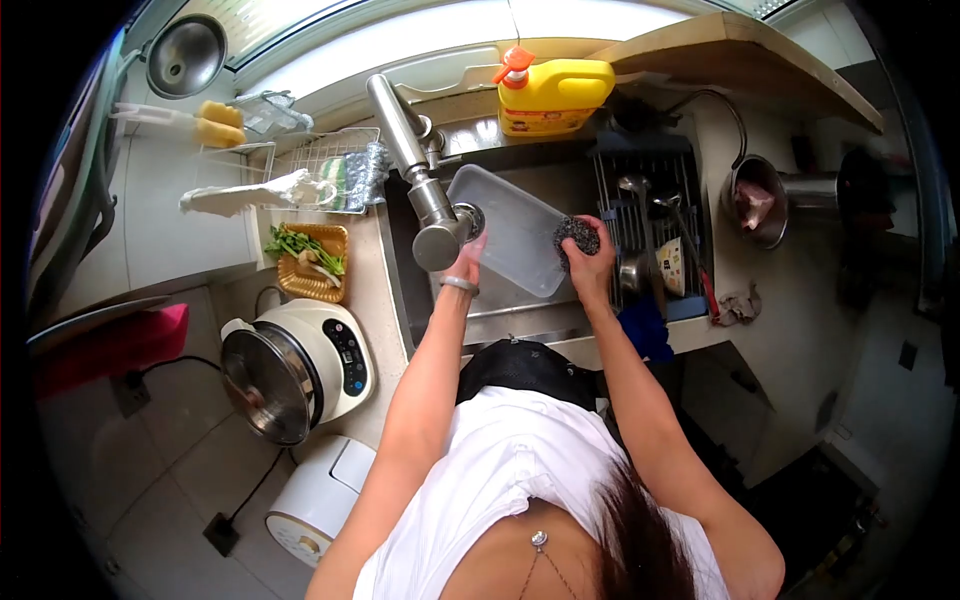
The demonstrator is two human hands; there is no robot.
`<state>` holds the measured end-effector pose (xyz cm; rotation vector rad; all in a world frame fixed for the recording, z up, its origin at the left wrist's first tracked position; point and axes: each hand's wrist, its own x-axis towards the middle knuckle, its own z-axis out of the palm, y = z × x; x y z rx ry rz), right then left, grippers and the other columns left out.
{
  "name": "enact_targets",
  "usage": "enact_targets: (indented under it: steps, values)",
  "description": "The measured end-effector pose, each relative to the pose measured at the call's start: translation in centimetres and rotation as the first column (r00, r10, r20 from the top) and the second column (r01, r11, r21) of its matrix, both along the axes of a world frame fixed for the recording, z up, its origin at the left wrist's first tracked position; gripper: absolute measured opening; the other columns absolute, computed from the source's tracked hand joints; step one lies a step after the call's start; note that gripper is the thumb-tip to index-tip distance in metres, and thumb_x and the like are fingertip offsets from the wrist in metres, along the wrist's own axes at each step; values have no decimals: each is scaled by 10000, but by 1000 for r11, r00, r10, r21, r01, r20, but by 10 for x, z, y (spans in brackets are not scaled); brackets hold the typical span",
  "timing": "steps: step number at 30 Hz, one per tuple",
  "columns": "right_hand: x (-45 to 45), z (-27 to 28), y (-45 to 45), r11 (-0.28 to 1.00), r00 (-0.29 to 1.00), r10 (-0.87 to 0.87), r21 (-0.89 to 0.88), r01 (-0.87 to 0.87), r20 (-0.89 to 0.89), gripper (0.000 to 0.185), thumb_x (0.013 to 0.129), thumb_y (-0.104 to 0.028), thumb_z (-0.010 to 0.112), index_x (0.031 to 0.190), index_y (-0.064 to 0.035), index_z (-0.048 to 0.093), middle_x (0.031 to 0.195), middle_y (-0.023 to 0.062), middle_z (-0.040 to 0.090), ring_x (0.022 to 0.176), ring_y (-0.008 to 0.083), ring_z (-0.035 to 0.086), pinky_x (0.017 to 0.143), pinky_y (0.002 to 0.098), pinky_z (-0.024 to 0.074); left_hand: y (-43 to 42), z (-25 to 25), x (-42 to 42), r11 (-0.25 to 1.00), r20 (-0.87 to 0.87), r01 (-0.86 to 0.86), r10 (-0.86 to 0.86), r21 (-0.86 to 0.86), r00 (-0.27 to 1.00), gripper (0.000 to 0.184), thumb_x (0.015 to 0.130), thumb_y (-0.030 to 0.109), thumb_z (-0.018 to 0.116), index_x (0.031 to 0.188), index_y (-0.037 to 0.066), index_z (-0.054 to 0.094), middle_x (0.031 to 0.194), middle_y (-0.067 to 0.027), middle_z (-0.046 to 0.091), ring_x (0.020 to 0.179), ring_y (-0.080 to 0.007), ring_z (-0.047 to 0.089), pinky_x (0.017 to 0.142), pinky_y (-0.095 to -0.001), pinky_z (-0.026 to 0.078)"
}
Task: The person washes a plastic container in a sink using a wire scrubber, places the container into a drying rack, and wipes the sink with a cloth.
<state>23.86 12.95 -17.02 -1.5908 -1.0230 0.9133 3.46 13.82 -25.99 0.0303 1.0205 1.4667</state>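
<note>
Over the sink (500,325) I hold a clear plastic container (515,225), tilted, its long side running from upper left to lower right. My left hand (466,262) grips its left side, with the fingers partly hidden behind the plastic and the faucet head. In my right hand (592,262) is a dark steel-wool scrubber (577,236), pressed between thumb and fingers at the container's right end. The metal faucet (440,225) hangs over the container's left edge, close above my left hand. No running water can be made out.
Right of the container, a dark drying rack (625,175) holds ladles and utensils. A yellow jug with a red pump (555,95) stands behind the sink. Leftward are a basket of greens (315,285), an electric pot (300,365) and a white appliance (320,500). A metal pan (765,230) with meat sits right.
</note>
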Motion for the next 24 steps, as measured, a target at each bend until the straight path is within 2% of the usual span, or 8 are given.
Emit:
enact_targets:
  steps: [4,7,8,10,14,17,20,24]
  values:
    - [-11,33,-11,997,976,-30,80,13,217,394,698,-20,687,1078,-61,592,951,105,637,847,229,623,789,329,494,4,-41,22,952,-363,258,-302,-167,881,312,983,323,508,1188,88,513,1127,-114,580,1015,-212,604,839,-302,512]
    - [-17,31,-21,982,945,37,164,-95,326,436,669,13,702,1084,-58,588,1100,141,625,1021,319,605,903,383,473,12,-27,61,943,-710,116,-312,-311,632,597,939,401,576,1373,16,439,1333,-123,498,987,-162,516,877,-350,438]
    - [-20,31,-24,953,918,105,226,-203,383,449,655,23,706,1082,-55,589,1149,148,616,1084,343,587,942,401,462,15,32,69,927,-507,138,-311,-350,804,568,941,496,508,1264,29,482,1171,-96,537,956,-166,544,838,-317,456]
    - [-29,27,-31,892,862,237,251,-376,449,528,596,27,729,1100,-55,593,1209,147,595,1170,349,545,1009,417,429,18,46,68,909,-268,171,-285,-381,920,593,943,590,440,1155,42,526,1010,-70,575,926,-169,573,798,-284,474]
    - [-43,26,-46,842,830,364,230,-487,423,504,615,10,720,1100,-53,597,1213,146,600,1196,350,537,1039,429,407,14,11,40,932,-221,301,-343,-204,913,472,985,413,480,1257,28,468,1138,-103,554,1085,-255,563,900,-375,496]
    - [-44,26,-50,872,872,442,128,-473,209,462,657,-8,707,1103,-48,598,1167,160,623,1181,339,559,1021,415,417,7,25,24,925,192,329,-293,-189,937,454,1004,279,437,1360,8,361,1303,-176,485,1151,-384,528,912,-547,505]
    - [-46,30,-53,968,962,214,-99,-232,-170,350,740,-31,672,1079,-41,590,1047,111,653,989,215,628,889,337,478,5,47,19,938,2,335,-336,-93,942,504,1008,269,426,1422,19,282,1423,-212,385,1207,-435,483,921,-593,490]
    - [-59,37,-35,981,979,191,-13,-192,-72,361,784,-63,683,1122,-39,558,1035,77,630,912,167,609,828,306,492,3,62,11,878,73,471,-466,-89,882,488,1018,281,429,1444,56,354,1362,-156,494,1183,-262,541,926,-409,509]
